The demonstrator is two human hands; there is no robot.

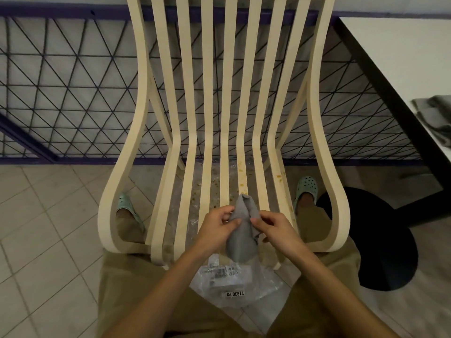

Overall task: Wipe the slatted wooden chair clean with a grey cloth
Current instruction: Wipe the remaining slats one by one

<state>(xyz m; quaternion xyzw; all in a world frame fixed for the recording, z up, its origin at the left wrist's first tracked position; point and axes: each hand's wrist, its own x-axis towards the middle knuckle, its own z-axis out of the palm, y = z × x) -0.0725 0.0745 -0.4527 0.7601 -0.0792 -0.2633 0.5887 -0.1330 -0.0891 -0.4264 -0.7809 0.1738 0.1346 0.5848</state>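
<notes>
Head view, looking down onto the seat. Slatted wooden chair (207,93) stands in front of the person against a wire-mesh railing (73,81). Grey cloth (244,230) is bunched and held up between both hands over the front edge of the seat. Cannot tell whether its upper tip touches a slat. Left hand (217,225) has its fingers curled, with thumb and fingers pinching the cloth's left side. Right hand (275,228) pinches the right side between thumb and forefinger, the other fingers loosely bent. The grip looks like refolding or gathering the cloth rather than a wiping stroke. Progress, as a judgement: early, or at best partway. Orange-brown stains (278,178) show on the right and centre seat slats, with specks running down toward the front, so the seat is not clean. Back slats look mostly clear, a few faint marks on the right ones. The two outer arm loops show no obvious dirt. Left to do: the seat slats, at least on the right half. A clear plastic bag (234,276) lies under the seat front — more grey cloths (434,111) sit on the table (390,57) to the right.
</notes>
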